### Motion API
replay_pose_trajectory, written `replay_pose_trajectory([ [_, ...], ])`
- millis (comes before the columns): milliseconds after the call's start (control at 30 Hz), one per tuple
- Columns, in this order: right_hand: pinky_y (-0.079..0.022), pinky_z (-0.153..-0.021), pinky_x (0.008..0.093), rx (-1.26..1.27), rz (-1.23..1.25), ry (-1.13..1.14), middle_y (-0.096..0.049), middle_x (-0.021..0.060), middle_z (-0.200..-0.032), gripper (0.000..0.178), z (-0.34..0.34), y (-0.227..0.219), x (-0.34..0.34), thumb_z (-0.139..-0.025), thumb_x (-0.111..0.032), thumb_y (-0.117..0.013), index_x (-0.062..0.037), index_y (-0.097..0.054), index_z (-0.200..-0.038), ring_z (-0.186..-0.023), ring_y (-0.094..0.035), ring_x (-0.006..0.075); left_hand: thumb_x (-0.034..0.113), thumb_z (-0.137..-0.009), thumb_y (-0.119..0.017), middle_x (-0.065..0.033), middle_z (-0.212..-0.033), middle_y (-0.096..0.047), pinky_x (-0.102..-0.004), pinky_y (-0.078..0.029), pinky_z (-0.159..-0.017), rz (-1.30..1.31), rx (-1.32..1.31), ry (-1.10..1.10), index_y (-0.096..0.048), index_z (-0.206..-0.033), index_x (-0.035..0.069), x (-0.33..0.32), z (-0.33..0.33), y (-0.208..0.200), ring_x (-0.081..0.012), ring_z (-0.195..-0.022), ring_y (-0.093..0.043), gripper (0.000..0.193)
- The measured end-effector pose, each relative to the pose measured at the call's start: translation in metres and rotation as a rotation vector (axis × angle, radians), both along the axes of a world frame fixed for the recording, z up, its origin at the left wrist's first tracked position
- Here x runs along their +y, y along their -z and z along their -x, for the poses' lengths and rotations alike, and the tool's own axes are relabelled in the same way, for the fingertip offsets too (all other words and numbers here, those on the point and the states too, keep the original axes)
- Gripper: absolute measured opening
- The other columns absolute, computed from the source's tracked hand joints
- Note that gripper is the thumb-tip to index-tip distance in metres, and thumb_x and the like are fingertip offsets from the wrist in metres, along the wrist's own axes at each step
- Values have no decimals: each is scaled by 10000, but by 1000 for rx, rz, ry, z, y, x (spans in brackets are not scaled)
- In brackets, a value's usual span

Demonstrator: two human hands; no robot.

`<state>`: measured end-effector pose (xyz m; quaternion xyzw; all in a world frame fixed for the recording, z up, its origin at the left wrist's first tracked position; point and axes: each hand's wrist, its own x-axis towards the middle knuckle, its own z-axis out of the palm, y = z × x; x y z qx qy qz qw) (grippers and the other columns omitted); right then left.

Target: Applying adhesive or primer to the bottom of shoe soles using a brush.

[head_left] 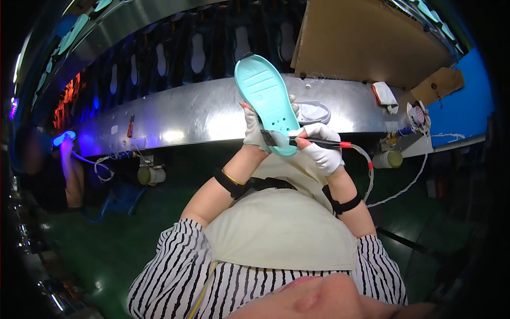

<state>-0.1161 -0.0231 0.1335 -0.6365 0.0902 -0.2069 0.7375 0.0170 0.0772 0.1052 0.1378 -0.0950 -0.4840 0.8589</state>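
One mint-green shoe sole (264,95) is in hand, along with one brush (297,141) that has a dark handle, a red collar and a thin clear hose (366,159) trailing from its end. One pale grey shoe upper (313,111) lies on the long metal desk (186,114) just behind the sole. Further right on the desk sit one white folded cloth (383,93) and one small brown cardboard piece (441,82); a large cardboard sheet (366,40) leans behind them. A row of dark moulds with pale sole shapes (197,53) runs beyond the desk; their number is hard to tell.

The sole stands nearly upright in front of the person's chest, toe end up, its ribbed underside facing the camera. The left hand (254,130), in a white glove, is closed around the sole's lower left edge, fingers wrapped behind it. The right hand (321,149), also gloved, is closed on the brush handle, with the bristles touching the sole's heel end, just beside the left hand.

Both forearms rise from the lower edge, elbows bent and wrists close together, each with a black strap near the wrist. At the far left another person's arm (71,170) holds a blue-lit sole (62,139).
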Motion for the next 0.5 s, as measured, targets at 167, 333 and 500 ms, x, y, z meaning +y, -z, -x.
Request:
replay_pose_trajectory([
  [167,-502,-739,254,-85,104,102,-679,52,-857,72,-7,0,2,-809,-3,-683,-28,-636,-857,-785,-611,91,829,-564,-577,-146,-1192,-585,-429,-499,-926,3,-13,-48,-461,-1301,70,-5,-13,-9,-294,-1021,-607,1064],
  [333,-497,-694,249,-68,-233,-133,-674,64,-881,71,-5,-1,-1,-825,-2,-668,-32,-632,-878,-750,-606,100,815,-561,-606,-164,-1200,-577,-439,-517,-899,63,-27,-7,-451,-1315,70,-3,-26,-10,-300,-1015,-616,1072],
  [500,-505,-772,279,-85,167,-29,-682,75,-949,166,-10,-1,-11,-761,12,-736,-33,-644,-890,-855,-636,155,823,-567,-585,-187,-1203,-567,-445,-526,-888,3,-187,80,-432,-1331,47,3,-38,-12,-322,-1027,-614,1099],
])
